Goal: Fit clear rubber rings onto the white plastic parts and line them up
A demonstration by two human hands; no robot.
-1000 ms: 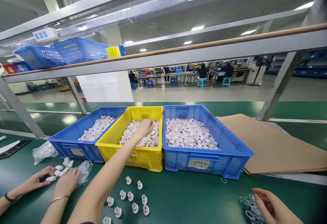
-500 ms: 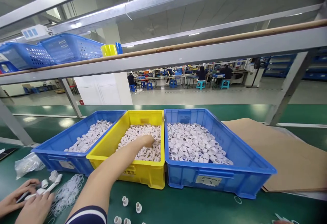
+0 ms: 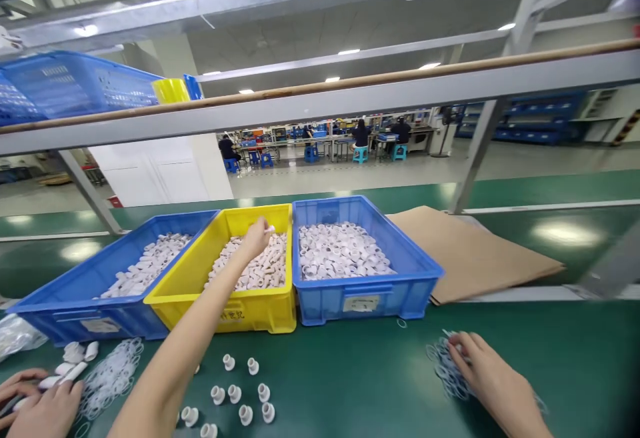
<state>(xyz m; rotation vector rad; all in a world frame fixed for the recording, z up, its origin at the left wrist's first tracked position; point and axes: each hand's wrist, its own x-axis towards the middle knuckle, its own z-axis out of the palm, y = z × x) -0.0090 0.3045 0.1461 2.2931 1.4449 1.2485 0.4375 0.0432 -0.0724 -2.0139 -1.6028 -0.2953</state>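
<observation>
My left hand (image 3: 256,238) is over the yellow bin (image 3: 273,321), its fingers closed on a small white plastic fitting (image 3: 270,229). White fittings (image 3: 265,268) of the same sort fill the bin below it. At the right, my right hand (image 3: 493,375) pinches at a loose heap of thin translucent rings (image 3: 447,366); how many rings are between the fingertips is hidden. Between my arms, several flanged white fittings (image 3: 235,394) stand apart on the green table.
Left and right of the yellow bin stand blue bins (image 3: 367,305) of white parts. Brown cardboard (image 3: 475,251) lies behind at right. A co-worker's hands (image 3: 50,408) handle white pieces at lower left beside another ring heap (image 3: 113,375). A shelf rail (image 3: 310,101) crosses above.
My left hand has lifted from among the fittings and now holds one. The view has swung right, bringing my right hand and its rings into sight along with more standing fittings.
</observation>
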